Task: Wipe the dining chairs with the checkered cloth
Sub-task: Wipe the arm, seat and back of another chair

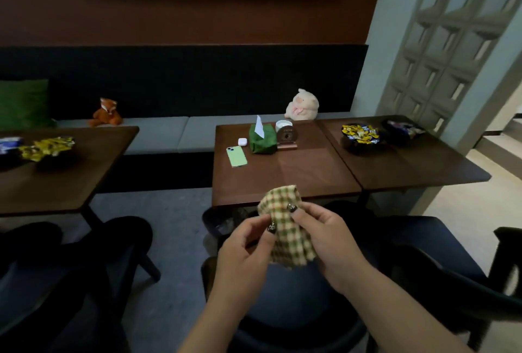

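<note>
Both my hands hold the checkered cloth (285,225), a green, cream and red plaid rag, bunched up in front of me. My left hand (245,253) pinches its left side between thumb and fingers. My right hand (327,239) grips its right side. The cloth hangs in the air above a dark dining chair (288,304) whose blue-grey seat lies directly below my arms. A second dark chair (440,262) stands to the right and a third (70,268) to the left.
A brown table (282,177) just beyond the cloth carries a green phone (236,156), a green tissue holder (262,139) and a small stand. Tables to the right (409,166) and left (56,171) hold snack bowls. A bench with plush toys runs along the wall.
</note>
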The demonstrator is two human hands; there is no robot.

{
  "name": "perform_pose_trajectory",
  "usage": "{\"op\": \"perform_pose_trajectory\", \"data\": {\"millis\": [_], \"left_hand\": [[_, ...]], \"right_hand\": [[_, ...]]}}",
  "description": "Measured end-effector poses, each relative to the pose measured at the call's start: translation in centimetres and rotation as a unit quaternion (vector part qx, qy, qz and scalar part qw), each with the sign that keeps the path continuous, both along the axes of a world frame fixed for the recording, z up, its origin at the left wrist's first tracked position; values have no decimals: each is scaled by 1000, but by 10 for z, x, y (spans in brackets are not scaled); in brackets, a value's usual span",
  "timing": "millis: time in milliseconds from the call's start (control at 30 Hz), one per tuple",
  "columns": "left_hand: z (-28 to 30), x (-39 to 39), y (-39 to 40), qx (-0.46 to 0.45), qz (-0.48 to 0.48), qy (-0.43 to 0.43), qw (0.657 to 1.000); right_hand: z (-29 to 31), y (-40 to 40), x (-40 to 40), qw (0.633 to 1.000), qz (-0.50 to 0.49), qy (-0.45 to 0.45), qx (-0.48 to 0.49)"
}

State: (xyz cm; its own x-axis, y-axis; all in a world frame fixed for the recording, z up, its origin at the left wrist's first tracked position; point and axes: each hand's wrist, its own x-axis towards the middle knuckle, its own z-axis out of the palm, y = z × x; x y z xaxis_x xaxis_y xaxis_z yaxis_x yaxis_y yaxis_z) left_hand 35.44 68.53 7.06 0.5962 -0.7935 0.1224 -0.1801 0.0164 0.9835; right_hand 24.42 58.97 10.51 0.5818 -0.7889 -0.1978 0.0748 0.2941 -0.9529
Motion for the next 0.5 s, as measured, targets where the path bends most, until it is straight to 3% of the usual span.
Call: {"op": "perform_pose_trajectory", "data": {"millis": [100, 200, 500], "left_hand": [[13, 14, 37, -21, -74, 90, 993], [19, 26, 70, -10, -95, 104, 990], [32, 42, 145, 22, 3, 128, 992]], "right_hand": [[5, 40, 24, 1000, 9, -23, 14], [6, 77, 40, 999, 21, -39, 16], [12, 122, 50, 992, 52, 29, -114]]}}
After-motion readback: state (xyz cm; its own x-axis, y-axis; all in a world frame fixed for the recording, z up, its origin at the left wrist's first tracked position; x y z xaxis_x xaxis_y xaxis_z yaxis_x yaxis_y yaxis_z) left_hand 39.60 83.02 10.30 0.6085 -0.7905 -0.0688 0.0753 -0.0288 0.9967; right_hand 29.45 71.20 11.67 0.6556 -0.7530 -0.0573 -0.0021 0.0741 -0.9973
